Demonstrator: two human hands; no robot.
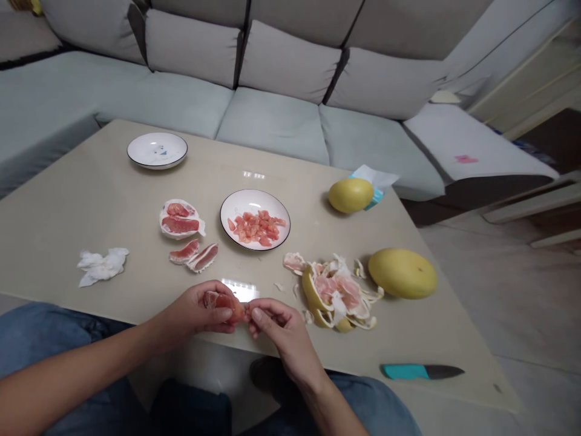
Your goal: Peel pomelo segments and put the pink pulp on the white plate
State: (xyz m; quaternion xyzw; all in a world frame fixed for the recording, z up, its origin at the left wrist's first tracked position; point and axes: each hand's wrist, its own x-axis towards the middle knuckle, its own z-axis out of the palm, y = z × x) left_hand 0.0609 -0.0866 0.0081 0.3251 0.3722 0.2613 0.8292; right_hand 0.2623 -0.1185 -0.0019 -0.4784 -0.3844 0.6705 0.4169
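Observation:
My left hand (190,310) and my right hand (276,324) hold a pink pomelo segment (222,304) between them, near the table's front edge. My right fingers pinch its end. Just ahead, a white plate (240,206) holds pink pomelo pieces (253,227). To its left lie pomelo segments in white membrane (180,219) and a couple of smaller slices (194,255). Right of my hands is a heap of yellow peel and pink flesh (336,293).
Two whole yellow pomelos (402,274) sit at the right, the farther one (350,195) beside a tissue packet (372,183). A knife with a teal handle (405,372) lies near the front corner. Crumpled tissue (102,266) and a white plate (157,150) are on the beige table (68,206). A grey sofa stands behind.

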